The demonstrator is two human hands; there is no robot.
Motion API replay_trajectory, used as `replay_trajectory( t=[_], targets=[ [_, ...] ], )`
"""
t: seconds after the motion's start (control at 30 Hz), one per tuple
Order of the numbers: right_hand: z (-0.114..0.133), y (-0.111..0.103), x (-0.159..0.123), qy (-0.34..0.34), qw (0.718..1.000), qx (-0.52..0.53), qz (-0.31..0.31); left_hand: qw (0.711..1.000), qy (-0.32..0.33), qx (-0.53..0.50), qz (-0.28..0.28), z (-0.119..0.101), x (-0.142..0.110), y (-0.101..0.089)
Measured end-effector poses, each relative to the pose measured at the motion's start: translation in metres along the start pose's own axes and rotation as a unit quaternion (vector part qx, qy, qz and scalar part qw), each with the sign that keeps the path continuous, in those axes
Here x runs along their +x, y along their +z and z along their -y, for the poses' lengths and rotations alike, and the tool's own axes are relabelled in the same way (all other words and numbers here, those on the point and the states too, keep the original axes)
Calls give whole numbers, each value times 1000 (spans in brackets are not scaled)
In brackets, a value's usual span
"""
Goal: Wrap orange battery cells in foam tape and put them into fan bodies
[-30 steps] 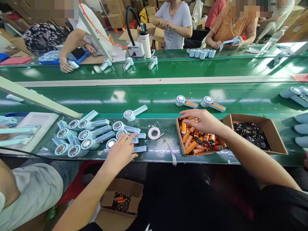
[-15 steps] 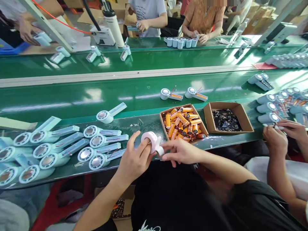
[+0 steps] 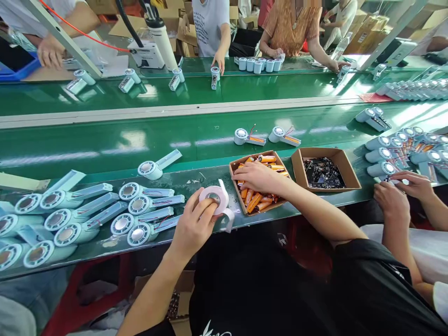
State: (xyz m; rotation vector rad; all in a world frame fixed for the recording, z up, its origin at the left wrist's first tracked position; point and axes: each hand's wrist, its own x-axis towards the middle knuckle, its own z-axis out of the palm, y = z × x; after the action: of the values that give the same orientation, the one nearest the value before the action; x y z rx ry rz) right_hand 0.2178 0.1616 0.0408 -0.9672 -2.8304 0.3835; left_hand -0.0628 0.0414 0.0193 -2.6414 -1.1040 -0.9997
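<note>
My left hand (image 3: 196, 219) is closed round a roll of white tape (image 3: 206, 192), with fingers through its core. A loose strip of tape (image 3: 229, 219) curls down from the roll's right side, and another end sticks up. To the right, my right hand (image 3: 257, 177) reaches over a cardboard box (image 3: 234, 173) of orange cylindrical batteries (image 3: 255, 201). Its fingers are stretched out and touch the batteries at the box's left side; the fingertips are partly hidden among them.
Several light-blue fan housings with handles (image 3: 140, 233) lie at left. A box of black circuit boards (image 3: 324, 173) stands right of the batteries. Two housings with wires (image 3: 241, 136) sit on the green conveyor (image 3: 157, 133). A co-worker's hands (image 3: 392, 200) are at right; others work across.
My right hand has left the tape and moved right onto the batteries. The roll has turned to face up in my left hand. Across the conveyor, a co-worker has set down a housing.
</note>
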Motion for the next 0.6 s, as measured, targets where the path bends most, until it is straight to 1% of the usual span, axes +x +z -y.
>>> replay_trajectory(
  t=[0.03,0.07,0.1,0.13,0.17,0.2,0.23,0.27,0.3,0.4,0.5,0.53,0.6],
  targets=[
    [1,3,-3,11,999,25,-25,1000,0,-10,-5,-1,0,0],
    [4,6,-8,37,995,55,-76,1000,-3,-22,-8,-3,0,0],
    [10,10,-15,71,982,90,-149,999,-5,-36,-10,-4,-1,0],
    [17,15,-24,103,959,129,-231,999,-7,-50,-10,-5,-2,0],
    [25,20,-34,125,928,169,-307,998,-8,-64,-9,-7,-3,1],
    [33,25,-43,132,897,205,-369,997,-8,-76,-7,-8,-3,1],
    [42,30,-51,133,870,234,-412,996,-7,-84,-6,-10,-3,2],
    [50,35,-57,129,854,250,-438,996,-4,-88,-5,-11,-2,3],
    [57,39,-62,124,847,256,-449,996,-1,-91,-2,-12,-1,4],
    [74,47,-67,114,844,235,-469,996,-1,-92,7,-14,2,7],
    [89,53,-65,132,830,199,-504,996,-1,-91,9,-15,3,9],
    [95,55,-64,138,829,195,-506,996,1,-90,11,-16,3,10],
    [106,62,-64,139,837,216,-483,997,6,-80,20,-16,2,11]
  ],
)
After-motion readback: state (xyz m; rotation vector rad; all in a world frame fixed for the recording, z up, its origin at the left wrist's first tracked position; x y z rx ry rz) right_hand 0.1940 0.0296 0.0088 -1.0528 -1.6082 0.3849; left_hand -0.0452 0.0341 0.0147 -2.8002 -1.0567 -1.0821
